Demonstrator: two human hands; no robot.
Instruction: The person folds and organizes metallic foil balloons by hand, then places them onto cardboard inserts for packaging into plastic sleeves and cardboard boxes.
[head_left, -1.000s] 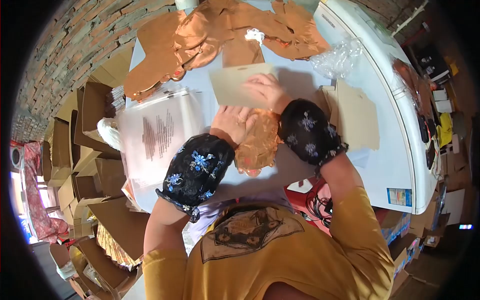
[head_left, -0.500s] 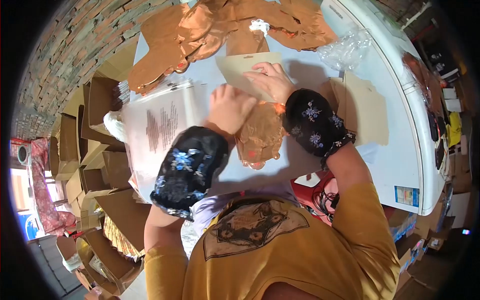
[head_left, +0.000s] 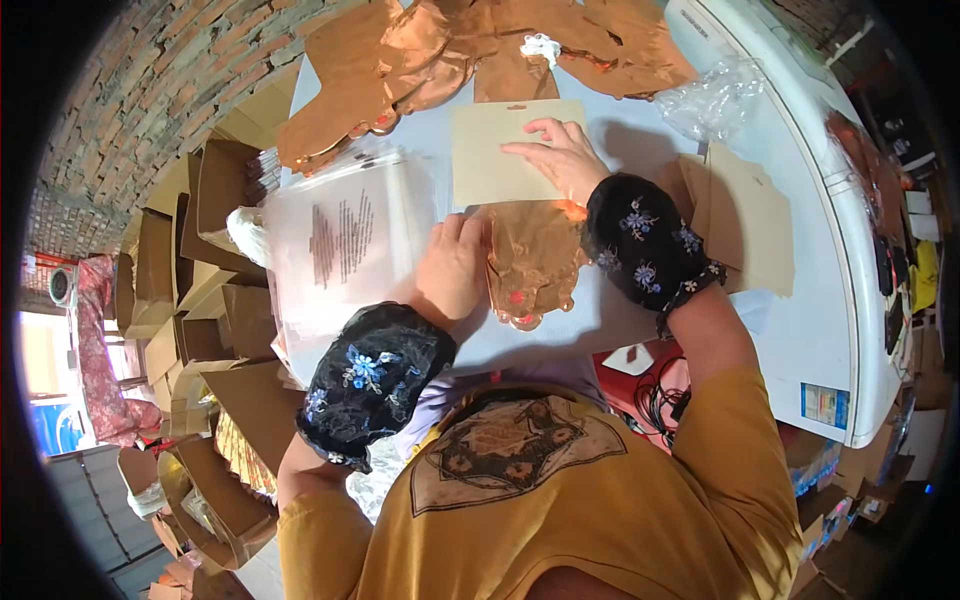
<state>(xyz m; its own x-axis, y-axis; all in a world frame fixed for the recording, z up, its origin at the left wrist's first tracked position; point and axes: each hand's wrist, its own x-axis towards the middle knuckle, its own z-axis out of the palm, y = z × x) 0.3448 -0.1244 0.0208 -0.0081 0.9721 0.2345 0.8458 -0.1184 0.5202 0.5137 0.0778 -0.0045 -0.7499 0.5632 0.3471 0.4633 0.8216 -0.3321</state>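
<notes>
A pale beige card (head_left: 490, 150) with a small slot at its top edge lies over copper-coloured foil. Below the card, the lower part of the foil piece (head_left: 530, 265) shows, with red marks at its end. My right hand (head_left: 560, 158) rests on the card's right side, fingers apart and nothing in its grasp. At the left edge of the foil, just under the card, my left hand (head_left: 452, 268) has its fingers bent together; what they grip, if anything, is hidden.
Stacked clear plastic bags (head_left: 340, 240) lie at the left. More copper foil (head_left: 380, 70) covers the table's far side. Beige cards (head_left: 745, 220) and crumpled clear plastic (head_left: 715, 98) are at the right. Cardboard boxes (head_left: 240, 400) stand beyond the left edge.
My left hand has moved down and off the card to the foil's left edge. The card now lies straighter, and more of it shows. The view has shifted slightly.
</notes>
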